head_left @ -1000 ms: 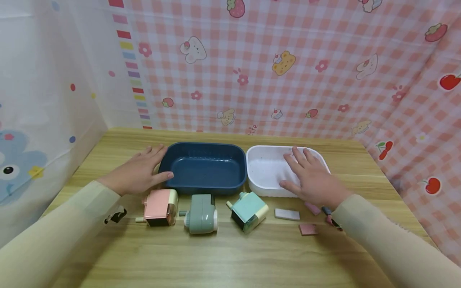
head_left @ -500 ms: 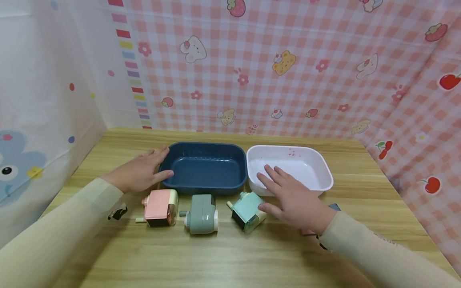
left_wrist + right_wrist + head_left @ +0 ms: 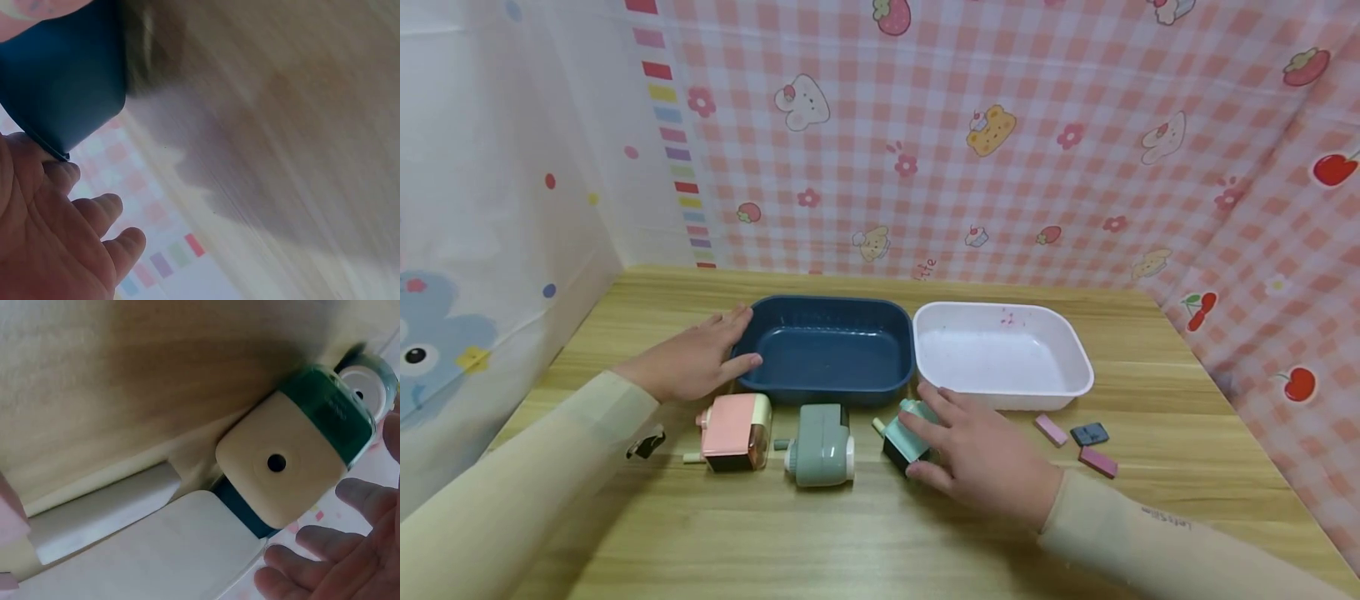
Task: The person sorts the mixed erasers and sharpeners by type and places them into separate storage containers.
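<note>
My left hand (image 3: pixel 692 358) rests with spread, fairly straight fingers at the left rim of the dark blue tray (image 3: pixel 827 392); its fingertips touch that rim in the left wrist view. Over the mint pencil sharpener (image 3: pixel 901 446) is my right hand (image 3: pixel 981 454), fingers extended and hiding its right part. In the right wrist view the sharpener's cream face (image 3: pixel 275 462) with a round hole shows beside those fingers, which are not curled round it; contact is unclear. A grey-green pencil sharpener (image 3: pixel 822 446) and a pink pencil sharpener (image 3: pixel 730 429) stand to the left.
A white tray (image 3: pixel 1003 396) adjoins the blue one. Right of my right hand lie a blue-grey eraser (image 3: pixel 1089 433) and two pink erasers, one light (image 3: pixel 1051 430) and one darker (image 3: pixel 1097 462). A white eraser (image 3: pixel 103 509) shows in the right wrist view.
My right hand has moved from over the white tray left and nearer, to the mint pencil sharpener. The erasers at the right are uncovered. My left hand stays at the blue tray.
</note>
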`<state>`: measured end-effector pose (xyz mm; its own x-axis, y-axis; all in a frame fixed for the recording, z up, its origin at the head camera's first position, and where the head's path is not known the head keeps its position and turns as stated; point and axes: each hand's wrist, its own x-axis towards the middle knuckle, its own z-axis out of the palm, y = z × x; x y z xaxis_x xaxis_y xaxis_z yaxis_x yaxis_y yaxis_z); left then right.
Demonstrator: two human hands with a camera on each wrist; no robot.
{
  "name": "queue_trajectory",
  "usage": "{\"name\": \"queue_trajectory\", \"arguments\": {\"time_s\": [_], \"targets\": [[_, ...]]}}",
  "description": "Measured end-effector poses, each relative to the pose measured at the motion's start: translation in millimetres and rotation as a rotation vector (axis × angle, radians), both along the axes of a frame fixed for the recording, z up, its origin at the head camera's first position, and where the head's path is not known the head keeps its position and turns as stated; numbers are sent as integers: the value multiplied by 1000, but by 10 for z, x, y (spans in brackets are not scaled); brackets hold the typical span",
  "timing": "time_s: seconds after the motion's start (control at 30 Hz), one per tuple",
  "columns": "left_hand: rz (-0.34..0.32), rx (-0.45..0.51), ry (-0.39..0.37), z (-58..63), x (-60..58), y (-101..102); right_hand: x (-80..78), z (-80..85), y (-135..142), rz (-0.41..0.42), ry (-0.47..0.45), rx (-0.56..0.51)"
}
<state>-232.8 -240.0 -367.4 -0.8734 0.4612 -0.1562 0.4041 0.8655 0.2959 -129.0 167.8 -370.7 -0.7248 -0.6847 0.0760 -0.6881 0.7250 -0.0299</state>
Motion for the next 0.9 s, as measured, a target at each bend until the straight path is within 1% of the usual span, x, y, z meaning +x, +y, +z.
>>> {"name": "queue_trajectory", "arguments": {"time_s": [0.1, 0.27, 0.47, 0.73, 0.8, 0.9], "targets": [[2, 0, -6, -1, 7, 4, 23, -34, -16, -9, 17, 11], [3, 8, -15, 16, 23, 9, 54, -61, -57, -49, -28, 5], [-3, -1, -10, 18, 22, 10, 82, -82, -65, -67, -41, -5], [-5, -5, -11, 18, 13, 14, 100, -71, -69, -93, -131, -28], [-5, -6, -13, 19, 13, 16, 107, -72, -68, -90, -130, -30], [-2, -7, -15, 20, 15, 16, 118, -77, -59, -68, -94, -35]]}}
